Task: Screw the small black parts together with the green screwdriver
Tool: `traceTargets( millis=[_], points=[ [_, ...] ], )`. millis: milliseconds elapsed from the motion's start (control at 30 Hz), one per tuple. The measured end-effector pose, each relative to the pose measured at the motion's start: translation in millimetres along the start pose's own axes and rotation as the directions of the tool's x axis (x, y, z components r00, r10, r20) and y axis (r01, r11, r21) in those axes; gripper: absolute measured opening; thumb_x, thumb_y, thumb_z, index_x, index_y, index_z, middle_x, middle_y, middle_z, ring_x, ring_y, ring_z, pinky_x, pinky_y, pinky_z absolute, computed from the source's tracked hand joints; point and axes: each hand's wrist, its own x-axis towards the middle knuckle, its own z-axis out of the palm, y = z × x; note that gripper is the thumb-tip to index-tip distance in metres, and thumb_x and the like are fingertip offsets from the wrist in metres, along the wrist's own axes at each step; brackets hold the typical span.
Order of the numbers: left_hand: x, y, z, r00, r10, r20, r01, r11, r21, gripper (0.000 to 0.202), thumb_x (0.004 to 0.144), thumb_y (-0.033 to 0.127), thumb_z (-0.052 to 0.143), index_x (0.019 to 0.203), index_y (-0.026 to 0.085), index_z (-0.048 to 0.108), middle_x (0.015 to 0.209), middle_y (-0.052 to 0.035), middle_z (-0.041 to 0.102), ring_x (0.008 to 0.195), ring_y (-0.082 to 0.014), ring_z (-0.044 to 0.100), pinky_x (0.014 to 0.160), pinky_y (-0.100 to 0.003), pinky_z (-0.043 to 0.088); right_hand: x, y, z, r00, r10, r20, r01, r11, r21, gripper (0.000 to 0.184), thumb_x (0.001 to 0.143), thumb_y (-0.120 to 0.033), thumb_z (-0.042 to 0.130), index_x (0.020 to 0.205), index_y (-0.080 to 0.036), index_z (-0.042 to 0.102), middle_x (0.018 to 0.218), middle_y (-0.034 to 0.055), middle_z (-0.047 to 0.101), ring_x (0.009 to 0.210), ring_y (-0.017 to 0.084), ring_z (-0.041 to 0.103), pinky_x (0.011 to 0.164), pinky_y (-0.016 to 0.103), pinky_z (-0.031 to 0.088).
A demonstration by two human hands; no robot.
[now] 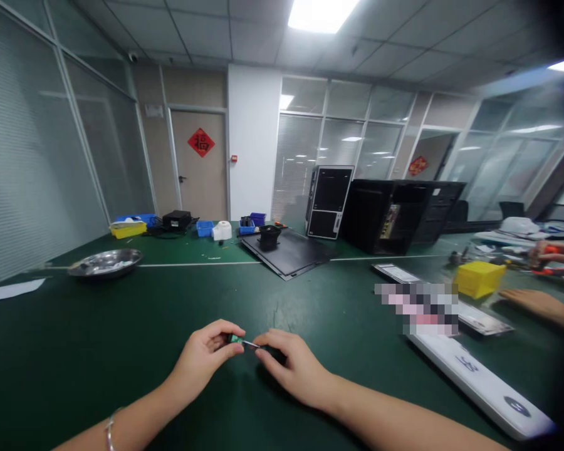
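Head view, looking down across green table [122, 351]. Noted both forearms entering from the lower edge and converging toward the near side of the table, low over the surface. Found left hand [207, 354] curled, knuckles up, thumb and forefinger pinched tight on a small green part [236, 339]. Found right hand [296, 369] palm-down, fingers bent inward, fingertips closed on a thin metal pin [251, 343] projecting from that part toward the right. Recorded part and pin bridging the gap between the two hands, just above the table. Logged bracelet [109, 432] on left wrist.

Noted pixelated patch masking items beside white panel [484, 382]. Noted co-worker's hand [536, 304] at far right, arm cut off by the frame edge, near yellow box [479, 279]. Unable to tell whether right palm rests on the table. Unable to make out the part's form beyond colour, being mostly covered by left fingertips.
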Motion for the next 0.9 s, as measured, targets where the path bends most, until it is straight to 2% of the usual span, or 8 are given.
traceTargets(
  millis=[133, 267, 500, 733, 900],
  points=[
    [0.7, -0.7, -0.5, 1.0, 0.011, -0.028, -0.011, 1.0, 0.002, 0.019, 0.068, 0.024, 0.076, 0.086, 0.018, 0.076, 0.09, -0.0056, 0.072, 0.089, -0.0241, 0.069, 0.086, -0.035, 0.054, -0.1, 1.2, 1.5, 1.0, 0.004, -0.018, -0.004, 1.0, -0.003, 0.018, 0.094, -0.02, 0.053, 0.103, -0.021, 0.068, 0.092, 0.0036, 0.071, 0.084, 0.017, 0.065, 0.077, 0.026, 0.047],
    [0.7, -4.4, -1.1, 0.999, 0.045, -0.029, -0.044, 0.999, 0.025, 0.018, 0.069, 0.023, 0.076, 0.087, 0.019, 0.077, 0.093, -0.0055, 0.071, 0.089, -0.0235, 0.068, 0.084, -0.034, 0.055, -0.2, 1.6, 3.1, 1.0, 0.019, -0.019, -0.02, 1.0, -0.021, 0.018, 0.095, -0.021, 0.052, 0.102, -0.02, 0.069, 0.09, 0.0037, 0.071, 0.082, 0.017, 0.065, 0.076, 0.026, 0.047],
    [1.8, -2.7, -1.6, 0.998, 0.044, -0.039, -0.041, 0.997, 0.066, 0.014, 0.072, 0.025, 0.073, 0.085, 0.019, 0.076, 0.087, -0.0047, 0.072, 0.086, -0.0233, 0.069, 0.081, -0.033, 0.055, 0.4, 0.9, 2.3, 0.999, 0.033, -0.019, -0.034, 0.999, -0.032, 0.018, 0.094, -0.02, 0.053, 0.102, -0.021, 0.069, 0.089, 0.0033, 0.071, 0.08, 0.017, 0.065, 0.074, 0.026, 0.047],
    [-1.2, -1.5, -0.8, 0.998, 0.055, 0.027, -0.057, 0.995, 0.077, 0.018, 0.074, 0.025, 0.072, 0.09, 0.02, 0.078, 0.093, -0.0065, 0.076, 0.09, -0.024, 0.07, 0.087, -0.034, 0.055, -0.5, 3.3, 3.2, 1.0, 0.013, -0.027, -0.013, 1.0, 0.001, 0.017, 0.094, -0.021, 0.054, 0.101, -0.02, 0.069, 0.091, 0.004, 0.072, 0.081, 0.017, 0.065, 0.075, 0.027, 0.047],
    [-1.3, 1.3, -0.5, 0.999, 0.039, 0.035, -0.041, 0.997, 0.071, 0.017, 0.074, 0.025, 0.072, 0.088, 0.02, 0.08, 0.092, -0.0066, 0.077, 0.089, -0.0243, 0.071, 0.085, -0.034, 0.056, -0.5, 4.4, 2.0, 1.0, 0.009, -0.015, -0.008, 0.999, 0.049, 0.017, 0.094, -0.021, 0.054, 0.101, -0.021, 0.07, 0.091, 0.0039, 0.072, 0.081, 0.017, 0.065, 0.076, 0.027, 0.048]
  ],
)
